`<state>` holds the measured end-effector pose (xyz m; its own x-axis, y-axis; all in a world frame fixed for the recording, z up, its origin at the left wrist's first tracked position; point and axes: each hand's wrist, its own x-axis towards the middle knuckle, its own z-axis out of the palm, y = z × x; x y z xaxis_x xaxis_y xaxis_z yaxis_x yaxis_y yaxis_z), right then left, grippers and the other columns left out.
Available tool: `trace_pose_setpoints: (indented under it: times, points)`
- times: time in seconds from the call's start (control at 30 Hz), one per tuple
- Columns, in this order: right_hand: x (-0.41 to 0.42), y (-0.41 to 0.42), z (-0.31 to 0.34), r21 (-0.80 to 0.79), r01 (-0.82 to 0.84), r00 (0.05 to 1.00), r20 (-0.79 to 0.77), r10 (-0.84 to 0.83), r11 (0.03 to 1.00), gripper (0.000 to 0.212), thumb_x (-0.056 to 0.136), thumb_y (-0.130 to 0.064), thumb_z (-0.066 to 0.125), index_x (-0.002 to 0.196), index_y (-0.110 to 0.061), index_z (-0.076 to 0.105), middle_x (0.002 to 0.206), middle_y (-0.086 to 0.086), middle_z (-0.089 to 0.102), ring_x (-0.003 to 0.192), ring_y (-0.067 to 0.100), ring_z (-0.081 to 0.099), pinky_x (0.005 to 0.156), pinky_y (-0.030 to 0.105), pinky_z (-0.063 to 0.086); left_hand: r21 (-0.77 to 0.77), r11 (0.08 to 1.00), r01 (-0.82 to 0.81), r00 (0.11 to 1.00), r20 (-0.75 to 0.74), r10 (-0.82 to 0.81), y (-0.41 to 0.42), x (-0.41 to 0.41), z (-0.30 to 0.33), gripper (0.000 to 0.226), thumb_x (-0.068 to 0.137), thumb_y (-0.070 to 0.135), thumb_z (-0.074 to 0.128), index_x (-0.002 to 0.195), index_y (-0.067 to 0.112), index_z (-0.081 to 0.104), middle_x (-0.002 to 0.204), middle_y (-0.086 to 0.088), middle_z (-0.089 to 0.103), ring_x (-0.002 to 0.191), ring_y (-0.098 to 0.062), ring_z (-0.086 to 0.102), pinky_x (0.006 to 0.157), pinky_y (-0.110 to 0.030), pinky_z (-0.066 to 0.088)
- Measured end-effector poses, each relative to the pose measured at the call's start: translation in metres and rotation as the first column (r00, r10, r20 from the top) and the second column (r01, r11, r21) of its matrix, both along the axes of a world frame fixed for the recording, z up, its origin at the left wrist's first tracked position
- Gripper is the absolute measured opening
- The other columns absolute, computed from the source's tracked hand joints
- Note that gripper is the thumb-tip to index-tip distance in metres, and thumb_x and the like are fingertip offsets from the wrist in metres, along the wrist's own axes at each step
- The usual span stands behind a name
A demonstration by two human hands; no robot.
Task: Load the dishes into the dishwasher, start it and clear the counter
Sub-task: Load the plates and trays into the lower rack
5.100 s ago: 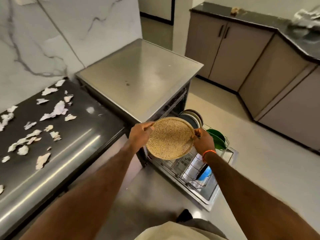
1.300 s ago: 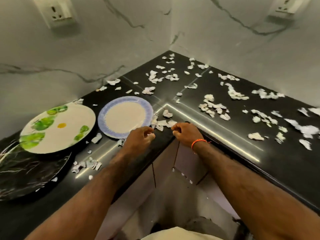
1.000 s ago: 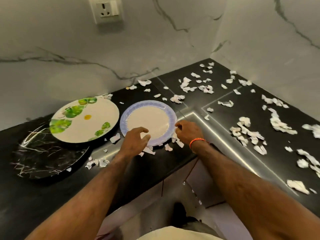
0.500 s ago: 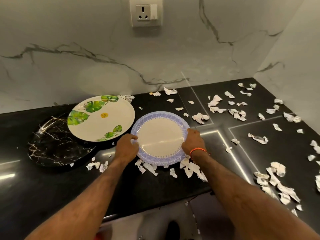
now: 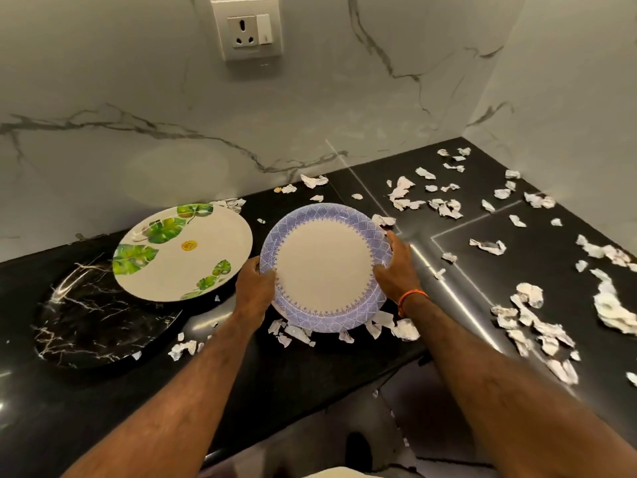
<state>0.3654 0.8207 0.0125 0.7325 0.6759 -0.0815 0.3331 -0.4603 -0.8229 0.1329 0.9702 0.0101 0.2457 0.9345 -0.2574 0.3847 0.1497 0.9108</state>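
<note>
Head view, single frame.

Item: blue-rimmed plate, cream centre, patterned violet-blue border. It sat between the two hands, tilted slightly toward the camera over the black surface; whether its near edge touched the surface could not be told.

Left hand: forearm reaching in from lower left, fingers curled round the plate's left rim, thumb on top of the border.

Right hand: forearm reaching in from lower right, orange band at the wrist, fingers wrapped behind the plate's right rim, thumb lying on the border.

Left of the left hand: leaf-print plate, cream with green leaves and a yellow sticker, its lower-left edge overlapping a black marbled plate further left.

Around and right of the right hand: torn paper scraps scattered over the surface, some just beneath the held plate's near edge.

Beyond both hands: marble wall with a wall socket.
</note>
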Motion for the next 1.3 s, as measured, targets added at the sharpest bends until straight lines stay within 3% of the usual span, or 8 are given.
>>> trace_pose_setpoints:
  times: [0.27, 0.47, 0.6, 0.87, 0.97, 1.13, 1.2, 1.3]
  points:
    - [-0.043, -0.068, 0.006, -0.015, 0.349, 0.928, 0.144, -0.343, 0.937, 0.062, 0.080, -0.014, 0.066, 0.140, -0.012, 0.049, 0.134, 0.010, 0.056, 0.123, 0.026, 0.052, 0.104, 0.035, 0.041, -0.007, 0.956, 0.293, 0.915, 0.291, -0.278, -0.003, 0.010, 0.030, 0.028, 0.099, 0.016, 0.062, 0.126, 0.011, 0.059, 0.111, -0.008, 0.070, 0.092, -0.019, 0.072, 0.076, -0.036, 0.061]
    - [-0.095, -0.145, -0.006, -0.104, 0.393, 0.841, 0.442, -0.312, 0.914, 0.044, 0.085, -0.036, 0.064, 0.125, -0.017, 0.061, 0.130, 0.006, 0.060, 0.122, 0.029, 0.051, 0.104, 0.040, 0.041, 0.024, 0.869, 0.494, 0.798, 0.384, -0.465, -0.050, 0.041, 0.038, 0.032, 0.102, 0.025, 0.059, 0.132, 0.015, 0.059, 0.112, -0.001, 0.072, 0.091, -0.012, 0.074, 0.078, -0.033, 0.063]
    - [-0.138, -0.200, -0.004, -0.196, 0.392, 0.809, 0.538, -0.236, 0.899, 0.070, 0.089, -0.078, 0.036, 0.127, -0.025, 0.064, 0.138, 0.002, 0.057, 0.135, 0.027, 0.045, 0.110, 0.048, 0.037, -0.011, 0.831, 0.556, 0.733, 0.477, -0.484, -0.100, 0.058, 0.036, 0.025, 0.099, 0.026, 0.056, 0.121, 0.028, 0.067, 0.113, -0.001, 0.074, 0.103, -0.025, 0.072, 0.089, -0.045, 0.060]
    - [-0.215, -0.309, 0.007, -0.381, 0.458, 0.811, 0.549, -0.203, 0.803, 0.101, 0.077, -0.094, 0.028, 0.149, -0.025, 0.043, 0.158, 0.000, 0.037, 0.146, 0.022, 0.030, 0.122, 0.045, 0.018, -0.233, 0.708, 0.666, 0.685, 0.567, -0.458, -0.210, 0.088, 0.027, 0.036, 0.100, 0.007, 0.055, 0.134, 0.009, 0.065, 0.124, -0.007, 0.070, 0.094, -0.017, 0.070, 0.076, -0.028, 0.061]
    - [-0.235, -0.346, 0.004, -0.395, 0.502, 0.777, 0.597, -0.200, 0.769, 0.095, 0.078, -0.087, 0.044, 0.147, -0.021, 0.046, 0.156, 0.002, 0.041, 0.143, 0.022, 0.035, 0.120, 0.047, 0.024, -0.249, 0.631, 0.734, 0.647, 0.538, -0.541, -0.246, 0.093, 0.029, 0.034, 0.098, 0.011, 0.056, 0.130, 0.011, 0.067, 0.120, -0.008, 0.071, 0.099, -0.023, 0.069, 0.084, -0.035, 0.061]
    - [-0.275, -0.401, -0.006, -0.223, 0.670, 0.566, 0.770, -0.293, 0.708, 0.043, 0.089, -0.024, 0.057, 0.131, -0.019, 0.065, 0.135, 0.005, 0.064, 0.121, 0.029, 0.062, 0.104, 0.048, 0.047, -0.319, 0.536, 0.782, 0.624, 0.412, -0.664, -0.303, 0.098, 0.022, 0.034, 0.091, 0.025, 0.065, 0.121, 0.010, 0.072, 0.115, -0.009, 0.073, 0.106, -0.030, 0.070, 0.085, -0.034, 0.060]
    - [-0.298, -0.420, -0.003, -0.152, 0.722, 0.477, 0.816, -0.327, 0.675, 0.040, 0.089, -0.020, 0.051, 0.124, -0.021, 0.069, 0.129, 0.000, 0.068, 0.114, 0.027, 0.066, 0.098, 0.044, 0.050, -0.189, 0.559, 0.808, 0.589, 0.314, -0.745, -0.336, 0.084, 0.031, 0.030, 0.095, 0.037, 0.060, 0.105, 0.010, 0.071, 0.100, -0.003, 0.071, 0.095, -0.023, 0.067, 0.072, -0.021, 0.053]
    - [-0.338, -0.460, -0.006, -0.152, 0.776, 0.442, 0.824, -0.355, 0.613, 0.038, 0.088, -0.017, 0.058, 0.124, -0.021, 0.069, 0.128, 0.000, 0.068, 0.111, 0.026, 0.067, 0.094, 0.041, 0.051, -0.051, 0.604, 0.795, 0.578, 0.365, -0.730, -0.390, 0.054, 0.043, 0.030, 0.102, 0.041, 0.051, 0.092, 0.020, 0.070, 0.098, -0.003, 0.070, 0.087, -0.021, 0.068, 0.073, -0.035, 0.056]
